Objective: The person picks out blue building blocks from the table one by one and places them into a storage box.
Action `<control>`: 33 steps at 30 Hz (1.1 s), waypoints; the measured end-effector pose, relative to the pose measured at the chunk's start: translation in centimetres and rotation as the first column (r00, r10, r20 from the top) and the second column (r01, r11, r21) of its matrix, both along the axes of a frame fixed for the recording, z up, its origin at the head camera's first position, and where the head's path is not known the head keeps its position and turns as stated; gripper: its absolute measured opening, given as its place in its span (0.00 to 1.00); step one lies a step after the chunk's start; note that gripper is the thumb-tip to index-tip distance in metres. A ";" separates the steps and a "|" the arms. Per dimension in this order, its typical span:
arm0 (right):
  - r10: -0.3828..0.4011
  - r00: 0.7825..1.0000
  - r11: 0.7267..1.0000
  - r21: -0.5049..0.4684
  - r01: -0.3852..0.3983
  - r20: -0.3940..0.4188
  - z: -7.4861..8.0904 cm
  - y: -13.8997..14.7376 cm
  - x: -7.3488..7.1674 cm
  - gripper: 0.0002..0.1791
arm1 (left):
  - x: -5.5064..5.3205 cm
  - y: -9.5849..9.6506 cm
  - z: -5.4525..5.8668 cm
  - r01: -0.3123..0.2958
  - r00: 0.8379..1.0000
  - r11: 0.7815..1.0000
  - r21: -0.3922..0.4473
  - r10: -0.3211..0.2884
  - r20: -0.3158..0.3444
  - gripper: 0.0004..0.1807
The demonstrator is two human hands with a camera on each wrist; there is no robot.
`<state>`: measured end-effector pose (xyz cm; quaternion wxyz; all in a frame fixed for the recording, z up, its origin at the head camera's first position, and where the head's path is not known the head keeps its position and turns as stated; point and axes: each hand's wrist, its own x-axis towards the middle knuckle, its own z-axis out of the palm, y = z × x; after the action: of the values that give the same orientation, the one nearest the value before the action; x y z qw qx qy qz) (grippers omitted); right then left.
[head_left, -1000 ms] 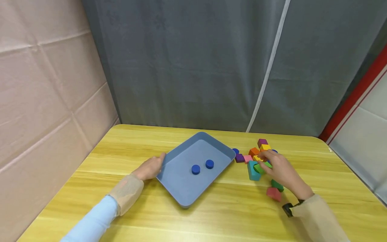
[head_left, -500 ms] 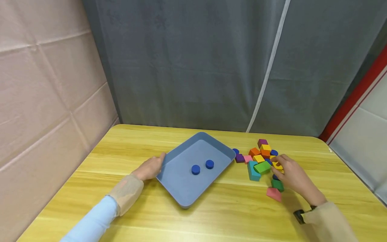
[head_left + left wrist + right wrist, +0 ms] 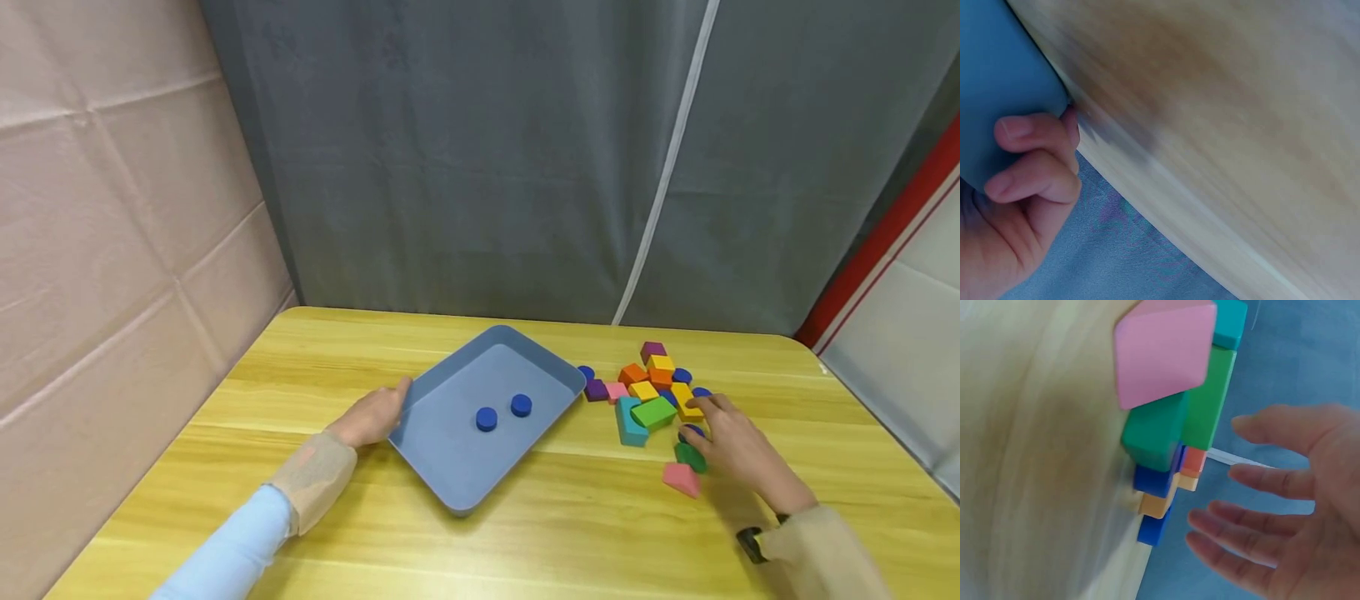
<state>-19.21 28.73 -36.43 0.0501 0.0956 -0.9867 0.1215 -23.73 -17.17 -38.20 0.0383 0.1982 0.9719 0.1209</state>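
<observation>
My left hand (image 3: 372, 417) grips the left corner of a blue-grey tray (image 3: 463, 471), its fingers curled at the tray's edge in the left wrist view. Two blue discs (image 3: 486, 419) lie inside the tray. My right hand (image 3: 744, 454) hovers over the right side of a group of coloured blocks, thumb and fingers spread with nothing between them in the right wrist view. Closest to its fingertips in the head view are a blue disc (image 3: 692, 432), a yellow block (image 3: 684, 402) and a dark green block (image 3: 688, 457). A pink block (image 3: 1163, 353) lies in front of them.
Left of the right hand lie a lime green block (image 3: 654, 413), a turquoise block (image 3: 629, 423) with a notch, and several orange, yellow, pink and purple blocks. The wooden table (image 3: 525, 542) ends at a grey curtain (image 3: 450, 167) behind.
My right hand has moved right and slightly toward me across the blocks, uncovering the lime green and yellow ones. My left hand and the tray stay where they were.
</observation>
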 end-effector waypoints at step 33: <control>0.012 0.974 0.999 0.032 -0.019 0.226 -0.4 0.4 -2.1 0.19 | 0.1 -0.1 0.2 0.006 1.000 1.000 0.001 -0.006 0.016 0.19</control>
<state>-21.34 29.16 -36.85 -0.0648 0.0897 -0.9872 0.1151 -23.61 -17.24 -37.99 0.0462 0.2001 0.9709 0.1231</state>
